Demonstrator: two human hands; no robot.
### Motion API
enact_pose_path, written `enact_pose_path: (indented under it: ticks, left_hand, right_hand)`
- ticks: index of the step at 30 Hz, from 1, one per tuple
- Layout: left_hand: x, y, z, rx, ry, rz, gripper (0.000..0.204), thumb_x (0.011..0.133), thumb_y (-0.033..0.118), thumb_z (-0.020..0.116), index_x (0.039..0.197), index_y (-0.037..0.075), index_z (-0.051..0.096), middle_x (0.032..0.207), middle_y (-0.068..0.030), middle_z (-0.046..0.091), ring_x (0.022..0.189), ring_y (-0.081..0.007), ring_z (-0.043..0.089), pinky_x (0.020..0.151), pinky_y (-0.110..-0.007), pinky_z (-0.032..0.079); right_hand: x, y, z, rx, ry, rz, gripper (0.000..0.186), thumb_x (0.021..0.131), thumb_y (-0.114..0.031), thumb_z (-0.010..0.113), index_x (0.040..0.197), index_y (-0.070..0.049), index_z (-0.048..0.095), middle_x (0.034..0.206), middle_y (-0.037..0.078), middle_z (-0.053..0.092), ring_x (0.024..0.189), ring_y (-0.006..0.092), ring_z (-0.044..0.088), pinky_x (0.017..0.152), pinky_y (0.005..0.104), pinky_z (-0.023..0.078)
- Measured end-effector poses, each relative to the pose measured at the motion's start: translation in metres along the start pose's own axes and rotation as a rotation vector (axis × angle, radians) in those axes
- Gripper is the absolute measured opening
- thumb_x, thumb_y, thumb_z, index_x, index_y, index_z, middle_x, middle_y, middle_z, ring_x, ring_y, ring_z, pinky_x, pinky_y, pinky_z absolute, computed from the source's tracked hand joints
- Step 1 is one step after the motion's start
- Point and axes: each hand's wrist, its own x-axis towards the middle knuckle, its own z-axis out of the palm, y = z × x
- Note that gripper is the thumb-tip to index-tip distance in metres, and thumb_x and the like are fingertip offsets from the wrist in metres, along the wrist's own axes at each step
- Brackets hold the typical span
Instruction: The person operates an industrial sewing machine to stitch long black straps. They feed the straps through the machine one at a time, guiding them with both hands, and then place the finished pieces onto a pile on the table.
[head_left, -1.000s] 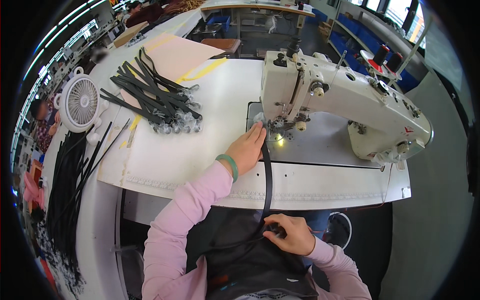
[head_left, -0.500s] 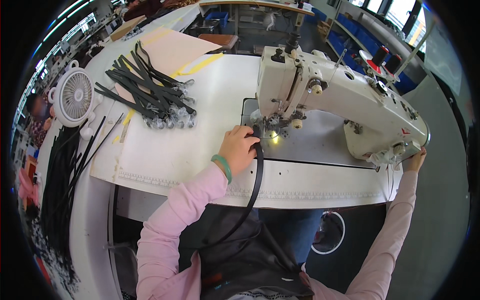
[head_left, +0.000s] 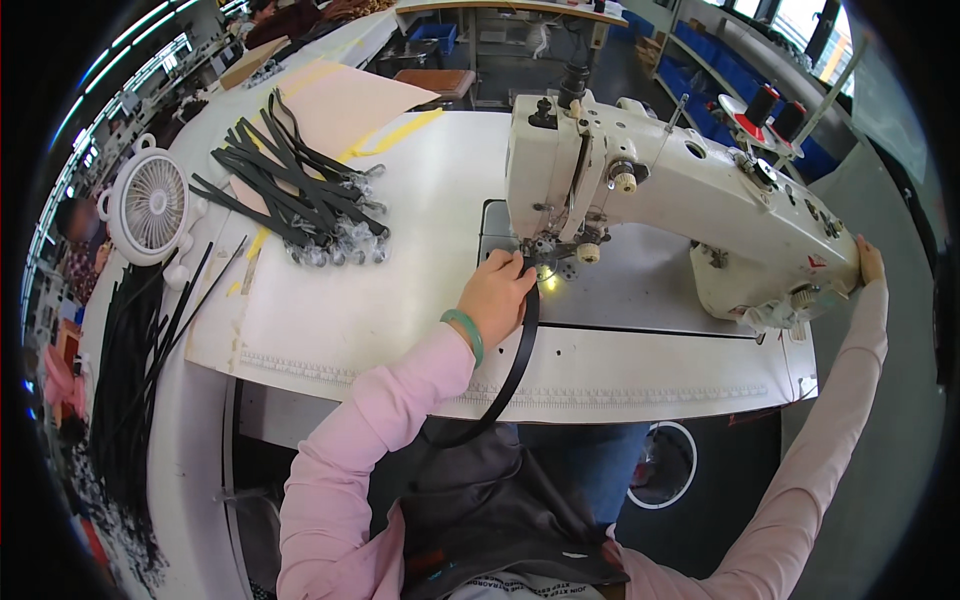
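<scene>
My left hand [head_left: 497, 298] pinches a black strap [head_left: 518, 372] close to the needle area of a white sewing machine [head_left: 690, 180]. From my fingers the strap curves down over the table's front edge toward my lap. Its end under the presser foot is mostly hidden by my hand and the machine head. A small light [head_left: 547, 282] glows on the metal bed beside my fingertips. My right hand [head_left: 871, 262] rests against the machine's right end, at the handwheel side, with its fingers partly hidden behind it.
A pile of black straps with clear-wrapped ends [head_left: 310, 195] lies on the white table [head_left: 420, 215] at the back left. Left of it stands a white fan [head_left: 150, 205], with long black strips [head_left: 125, 400] hanging nearby. Thread cones [head_left: 762, 104] stand behind the machine.
My left hand has moved slightly right with the strap, closer under the needle. My right hand has gone up and outward, from the lower right end of the machine to higher on its end.
</scene>
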Motion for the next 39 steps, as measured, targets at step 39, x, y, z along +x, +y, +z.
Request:
enact_pose_path:
  ticks: [39]
  left_hand:
    - [-0.007,-0.006,-0.005,0.136,-0.127,0.061,0.035,0.07,0.013,0.061,0.102,-0.001,0.06,0.111,-0.0179,0.055,0.099,-0.0269,0.047,0.087,-0.033,0.041]
  right_hand:
    - [-0.141,-0.044,0.107,0.762,0.588,0.132,0.051,0.093,-0.045,0.037,0.11,0.001,0.049,0.102,0.012,0.056,0.09,0.0185,0.055,0.075,0.0283,0.046]
